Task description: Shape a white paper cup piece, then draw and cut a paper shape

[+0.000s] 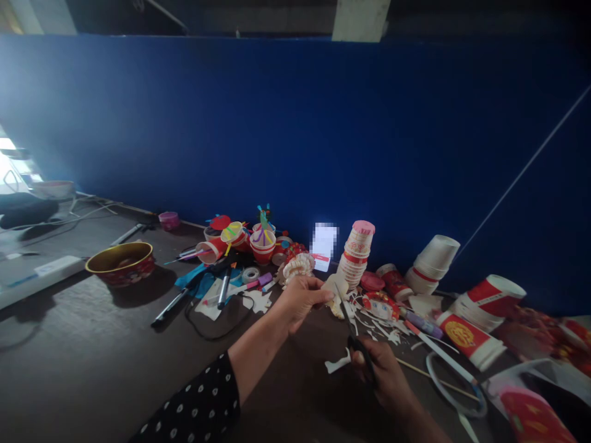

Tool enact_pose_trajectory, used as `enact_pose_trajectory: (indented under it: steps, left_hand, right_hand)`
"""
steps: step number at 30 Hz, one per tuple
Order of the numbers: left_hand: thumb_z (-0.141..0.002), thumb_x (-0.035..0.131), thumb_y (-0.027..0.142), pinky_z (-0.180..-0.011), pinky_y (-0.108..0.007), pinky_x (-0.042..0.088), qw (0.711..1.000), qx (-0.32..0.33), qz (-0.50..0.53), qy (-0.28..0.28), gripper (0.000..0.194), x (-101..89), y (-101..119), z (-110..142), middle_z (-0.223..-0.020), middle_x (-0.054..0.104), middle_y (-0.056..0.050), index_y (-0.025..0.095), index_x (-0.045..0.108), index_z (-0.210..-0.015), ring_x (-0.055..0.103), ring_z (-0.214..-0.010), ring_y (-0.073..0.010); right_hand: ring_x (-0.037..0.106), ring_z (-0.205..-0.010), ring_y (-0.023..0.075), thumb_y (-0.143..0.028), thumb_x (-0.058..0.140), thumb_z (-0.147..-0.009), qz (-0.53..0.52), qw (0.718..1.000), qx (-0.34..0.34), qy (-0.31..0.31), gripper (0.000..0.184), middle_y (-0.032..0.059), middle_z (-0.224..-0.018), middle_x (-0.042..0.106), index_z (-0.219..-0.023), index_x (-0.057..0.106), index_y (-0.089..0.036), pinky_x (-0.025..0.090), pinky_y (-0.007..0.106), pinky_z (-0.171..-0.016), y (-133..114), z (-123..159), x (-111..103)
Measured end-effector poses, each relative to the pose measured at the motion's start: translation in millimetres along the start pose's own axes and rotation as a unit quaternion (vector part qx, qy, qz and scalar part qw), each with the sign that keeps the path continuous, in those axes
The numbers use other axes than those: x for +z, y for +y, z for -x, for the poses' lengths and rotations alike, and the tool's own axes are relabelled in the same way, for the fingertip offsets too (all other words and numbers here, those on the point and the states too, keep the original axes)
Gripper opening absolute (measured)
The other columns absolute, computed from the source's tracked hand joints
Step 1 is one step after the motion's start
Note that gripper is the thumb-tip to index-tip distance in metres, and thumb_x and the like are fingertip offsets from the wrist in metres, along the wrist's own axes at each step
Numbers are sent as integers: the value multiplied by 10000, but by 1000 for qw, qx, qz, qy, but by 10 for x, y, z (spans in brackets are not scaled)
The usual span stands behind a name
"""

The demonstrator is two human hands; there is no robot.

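Observation:
A white paper piece [330,285] with a rounded edge is pinched between the thumb and fingers of my left hand [301,301]. My right hand [382,369] is wrapped round the black handles of a pair of scissors [348,321]. The blades point up and away from me and reach the paper's right side; whether they are parted is hard to tell. White paper scraps [392,335] lie scattered to the right of the blades. One larger scrap [338,362] rests on the table just left of my right hand. A ruffled white paper piece [298,266] sits behind my left hand.
A tall stack of paper cups [356,255] stands behind the paper, beside a lit phone screen [322,261]. More cup stacks [431,264] are to the right. Decorated cups [263,246], pens [225,289] and a gold-rimmed bowl [150,249] occupy the left. A blue partition [295,123] closes the back.

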State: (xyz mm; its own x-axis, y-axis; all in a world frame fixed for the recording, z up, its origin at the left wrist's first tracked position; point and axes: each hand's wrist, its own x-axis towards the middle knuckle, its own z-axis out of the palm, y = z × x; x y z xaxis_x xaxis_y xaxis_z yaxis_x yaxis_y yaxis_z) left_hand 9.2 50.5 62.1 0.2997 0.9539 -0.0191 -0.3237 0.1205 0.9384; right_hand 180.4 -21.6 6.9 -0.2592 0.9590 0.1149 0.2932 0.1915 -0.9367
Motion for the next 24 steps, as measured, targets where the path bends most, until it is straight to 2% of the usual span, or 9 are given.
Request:
enact_pose_trajectory:
  steps: [7, 14, 24]
  left_hand:
    - [-482, 741, 219, -460, -202, 292, 999, -19, 33, -8, 205, 27, -10, 21, -490, 544, 12, 116, 570, -526, 433, -437, -55]
    - [-516, 728, 226, -454, -193, 292, 999, 2, 0, 32, 183, -10, 14, 1, -506, 533, 26, 121, 587, -567, 440, -453, -56]
    - [-510, 718, 178, -456, -192, 281, 998, 19, -54, 27, 141, 12, -39, -22, -463, 509, 31, 120, 593, -542, 405, -441, -52]
  right_hand:
    - [219, -444, 75, -672, 435, -682, -36, 999, 21, -3, 496, -63, -469, 279, -537, 379, -201, 179, 222, -412, 15, -3, 13]
    - [240, -460, 77, -629, 459, -705, -48, 999, 16, -13, 466, -62, -481, 292, -549, 388, -195, 190, 223, -425, 69, 11, -11]
    - [233, -456, 72, -627, 482, -701, -125, 991, 21, -36, 461, -64, -490, 306, -576, 402, -191, 167, 223, -424, 94, 9, 6]
